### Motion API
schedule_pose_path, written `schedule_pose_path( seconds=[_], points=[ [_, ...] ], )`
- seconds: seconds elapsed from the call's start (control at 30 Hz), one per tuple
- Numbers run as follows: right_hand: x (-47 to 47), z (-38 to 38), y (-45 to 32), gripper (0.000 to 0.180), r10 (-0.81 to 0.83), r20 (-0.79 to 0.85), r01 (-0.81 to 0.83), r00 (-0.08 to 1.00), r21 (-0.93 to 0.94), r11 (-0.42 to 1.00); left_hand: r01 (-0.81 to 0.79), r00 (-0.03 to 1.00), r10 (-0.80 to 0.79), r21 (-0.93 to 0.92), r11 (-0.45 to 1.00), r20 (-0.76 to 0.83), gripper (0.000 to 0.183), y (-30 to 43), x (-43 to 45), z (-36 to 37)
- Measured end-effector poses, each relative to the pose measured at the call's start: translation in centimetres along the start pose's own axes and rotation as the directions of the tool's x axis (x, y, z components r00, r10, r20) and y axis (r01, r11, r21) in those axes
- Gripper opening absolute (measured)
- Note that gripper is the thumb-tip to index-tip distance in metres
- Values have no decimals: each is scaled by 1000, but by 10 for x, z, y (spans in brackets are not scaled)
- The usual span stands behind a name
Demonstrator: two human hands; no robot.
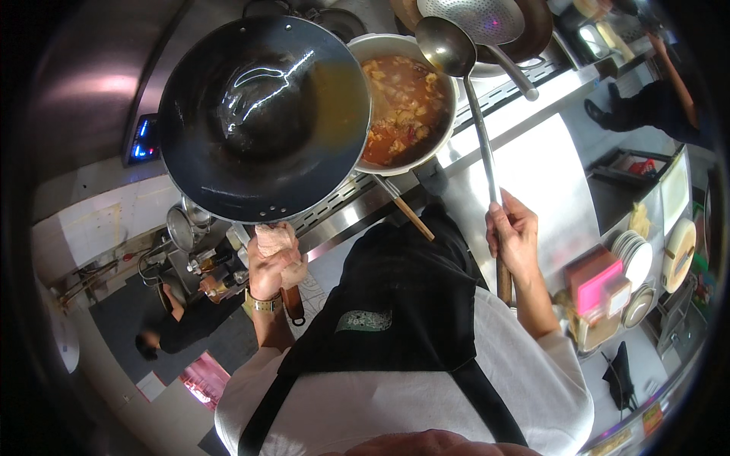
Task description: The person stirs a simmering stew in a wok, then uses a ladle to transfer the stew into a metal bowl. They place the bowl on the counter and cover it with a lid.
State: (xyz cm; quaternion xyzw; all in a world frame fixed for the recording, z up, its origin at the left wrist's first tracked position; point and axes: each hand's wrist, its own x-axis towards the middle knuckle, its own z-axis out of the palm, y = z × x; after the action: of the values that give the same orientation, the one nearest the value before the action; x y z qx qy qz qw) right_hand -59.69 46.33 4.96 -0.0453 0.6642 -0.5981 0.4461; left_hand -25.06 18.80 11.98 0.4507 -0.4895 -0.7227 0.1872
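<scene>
My left hand [269,265] grips the handle of a dark wok [228,165] through a folded cloth [275,242]. The wok's inside looks wet and shiny, with a brownish sheen on its right side. Its right edge overlaps a light metal pot [453,117], which holds a reddish-brown stew [408,102] with chunks in it. In my right hand [516,231] is the long handle of a steel ladle [447,48]. The ladle's bowl hangs over the pot's upper right rim, beside a perforated strainer [479,20].
Behind the strainer sits a brown wok [539,28]. A slotted drain [342,199] runs along the stove front. Stacked white plates [632,251] and a pink container [596,285] stand at right. One person [199,325] is at lower left, another [656,105] at upper right.
</scene>
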Motion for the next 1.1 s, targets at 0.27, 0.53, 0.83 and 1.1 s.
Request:
schedule_pose_path(
  seconds=[0.27, 0.53, 0.83, 1.1],
  points=[
    [-2, -9, -29, 46, 39, 112, -7, 993, -273, 962, -28, 994, 25, -25, 999, -104, 55, 7, -1, 8],
    [63, 12, -64, 19, -64, 454, 377, 889, -644, 665, 23, 979, -31, -42, 999, -200, 55, 18, -7, 12],
    [79, 56, -64, 25, -120, 503, 514, 856, -799, 314, -27, 993, 15, -100, 995, -120, 48, 6, -8, -16],
    [85, 35, -78, 30, 165, 556, 575, 814, -811, -103, -38, 998, 33, -108, 993, -53, 46, -1, -5, -25]
  ],
)
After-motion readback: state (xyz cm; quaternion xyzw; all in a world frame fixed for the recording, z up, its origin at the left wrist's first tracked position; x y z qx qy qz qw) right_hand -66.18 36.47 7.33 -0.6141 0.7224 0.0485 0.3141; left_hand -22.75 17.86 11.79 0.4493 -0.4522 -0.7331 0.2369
